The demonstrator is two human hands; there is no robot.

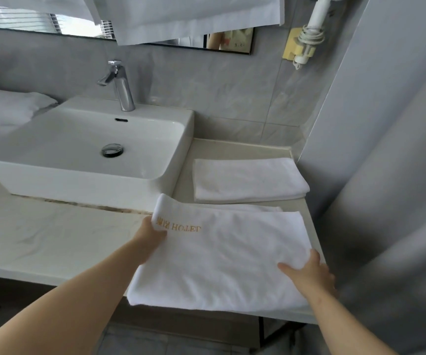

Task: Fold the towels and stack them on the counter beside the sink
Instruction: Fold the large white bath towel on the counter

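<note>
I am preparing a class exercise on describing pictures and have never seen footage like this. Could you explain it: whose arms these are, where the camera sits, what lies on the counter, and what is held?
There is no machine here: a person works with bare hands. The one picture comes from a wide-angle camera worn on their head, looking forward and down, so the arms reaching in from below are their own. On the pale counter, right of the white sink, lies a large white towel with gold lettering. The left hand holds its left edge by the lettering; the right hand rests flat on its right side. Behind it lies a smaller folded towel. More white towels sit left of the sink.
</note>
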